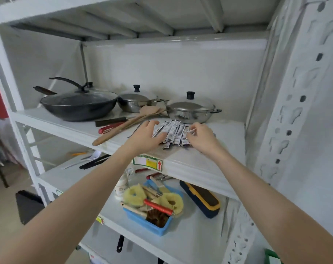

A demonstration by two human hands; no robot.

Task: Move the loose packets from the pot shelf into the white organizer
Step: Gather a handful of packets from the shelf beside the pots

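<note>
Silver stick packets (172, 133), fanned at the frame's centre on the pot shelf (209, 162) with long axes running front to back, are flanked by the left hand (146, 136), fingers spread over them, and the right hand (201, 138), fingers pinching their right edge.

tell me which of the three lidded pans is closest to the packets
The right steel pan: it sits just behind the packets; the other two stand further left.
</note>
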